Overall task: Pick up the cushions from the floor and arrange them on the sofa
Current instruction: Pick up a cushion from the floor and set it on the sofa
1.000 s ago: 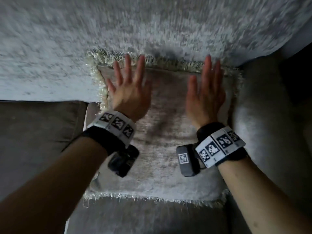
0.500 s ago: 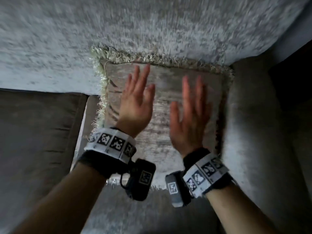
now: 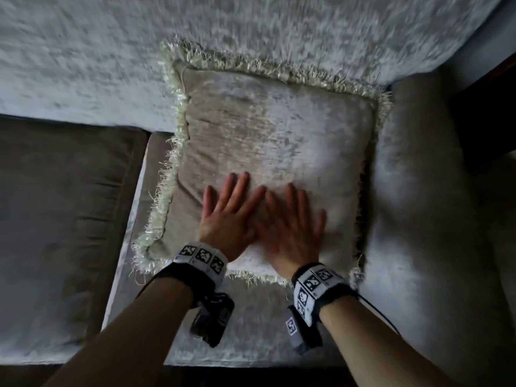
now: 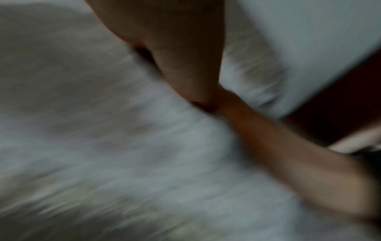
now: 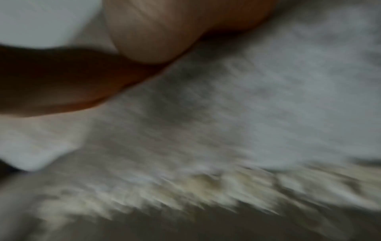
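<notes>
A beige velvet cushion (image 3: 273, 141) with a pale fringe leans against the sofa back (image 3: 139, 51) in the right corner of the seat. My left hand (image 3: 229, 213) and right hand (image 3: 293, 224) lie flat on its lower half, side by side, fingers straight and touching each other. Both wrist views are blurred; the left wrist view shows the left hand (image 4: 181, 53) against the cushion fabric (image 4: 103, 146), and the right wrist view shows the right hand (image 5: 160, 32) above the cushion fringe (image 5: 185, 187).
The grey sofa armrest (image 3: 424, 219) borders the cushion on the right. A darker brown seat cushion (image 3: 61, 219) lies to the left. The sofa seat front (image 3: 251, 331) shows below my wrists.
Both hands have slid down the cushion face from its top edge to its lower half and come together. The cushion now shows whole, leaning on the sofa back.
</notes>
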{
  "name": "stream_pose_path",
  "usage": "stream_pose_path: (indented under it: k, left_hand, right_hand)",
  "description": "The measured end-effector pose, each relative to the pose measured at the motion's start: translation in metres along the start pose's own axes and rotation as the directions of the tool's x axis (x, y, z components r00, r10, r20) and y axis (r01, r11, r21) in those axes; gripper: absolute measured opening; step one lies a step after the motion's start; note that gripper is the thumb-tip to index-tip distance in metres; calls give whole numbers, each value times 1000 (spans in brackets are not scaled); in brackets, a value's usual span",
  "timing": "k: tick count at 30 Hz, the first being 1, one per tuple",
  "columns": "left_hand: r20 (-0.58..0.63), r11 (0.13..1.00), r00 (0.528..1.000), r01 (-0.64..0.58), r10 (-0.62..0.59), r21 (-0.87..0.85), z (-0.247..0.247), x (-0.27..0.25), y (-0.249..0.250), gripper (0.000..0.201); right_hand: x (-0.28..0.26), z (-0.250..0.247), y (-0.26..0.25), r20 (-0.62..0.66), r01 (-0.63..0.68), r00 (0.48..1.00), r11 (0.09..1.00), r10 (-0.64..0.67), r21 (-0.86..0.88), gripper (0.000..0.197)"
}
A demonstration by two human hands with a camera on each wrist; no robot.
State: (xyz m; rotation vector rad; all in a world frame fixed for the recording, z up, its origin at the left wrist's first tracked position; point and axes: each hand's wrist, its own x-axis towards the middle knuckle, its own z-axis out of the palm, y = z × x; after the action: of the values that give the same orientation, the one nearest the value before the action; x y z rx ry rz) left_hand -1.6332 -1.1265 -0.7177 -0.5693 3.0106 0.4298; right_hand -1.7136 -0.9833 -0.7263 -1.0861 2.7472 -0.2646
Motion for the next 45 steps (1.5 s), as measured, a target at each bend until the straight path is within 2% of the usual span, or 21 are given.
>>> stream_pose_path:
  k: [3,6,7,10,12,15,18,20,22,24,26,27,29,31,33,34,36,38,40,43,45]
  left_hand:
    - [73,975,973,216,-219,46,31,-37,-61,89]
    - [299,718,729,675,-615,-169,23,-54,-92,111]
    - [300,673,713,699,-633,-241,16,-50,-89,113]
    - [125,752,817,568,-562,-335,-3,-22,-58,115]
    - [-2,822,879,444,-476,-357,-12,-2,-30,111]
    - [85,909,920,392,-384,-143,-7,6,-34,108]
    - [345,789,766,606,-543,-102,7,-18,-86,118]
    - [309,728,719,677,-622,-112,4,-31,-110,125]
    - [79,861,869,494,-488,-119,-3,-29,-106,113]
    - [-98,985,983,144,-153,-95,-10,-10,-79,101]
    - [-108,991,985,-131,134,31,-8,11,-48,97]
    - [-34,982,985,-168,172,87,-6,17,-42,100]
    - [92,973,988,-141,126,181,-3,20,-52,118]
    - [169,987,983,45,-71,154,-5,18,-82,131]
    - [177,971,955,233,-239,56,-18,13,-105,131]
    - [141,976,966,213,-216,36,-29,13,-109,126]
    - [46,999,999,15,-17,42,-54,25,-93,101]
    - [-88,988,985,-142,146,56,-76,57,-59,74]
    - [-153,994,982,-108,110,23,-87,91,-26,68]
    - [-61,995,995,78,-82,-66,-75,120,-31,68]
    - [70,958,961,273,-268,-84,-60,120,-51,79]
  right_hand:
    - [-17,29,52,45,-206,976,973,211,-105,83]
    - [-7,11,53,-37,-506,856,850,516,146,99]
    - [-2,1,40,-82,-479,857,846,508,235,96]
    - [2,-9,-22,-104,6,994,980,15,197,73]
    - [-2,5,-42,-38,200,979,979,-199,39,74]
    - [-4,22,-1,97,49,995,989,-36,-138,82]
    - [-21,18,67,134,-300,940,947,315,-118,83]
    - [-16,-1,79,65,-563,826,821,560,94,77]
    - [0,-16,51,-88,-519,834,829,544,208,71]
    - [20,-15,0,-144,-190,966,969,213,158,67]
    - [28,1,-37,-48,124,991,992,-125,-29,64]
    - [29,7,-40,22,155,988,982,-154,-106,65]
    - [28,16,-8,95,52,995,982,-35,-180,67]
    - [20,5,32,109,-233,963,963,248,-136,72]
    - [26,-20,50,106,-569,820,822,563,38,76]
    - [35,-34,46,65,-625,780,772,622,111,74]
    - [66,-56,11,-80,-479,865,862,496,167,65]
    - [105,-72,-38,-200,-189,952,959,232,213,59]
    - [141,-79,-71,-248,-27,965,977,81,213,59]
    - [165,-71,-40,-49,-151,986,977,160,153,56]
    - [161,-64,8,141,-309,943,951,301,34,59]
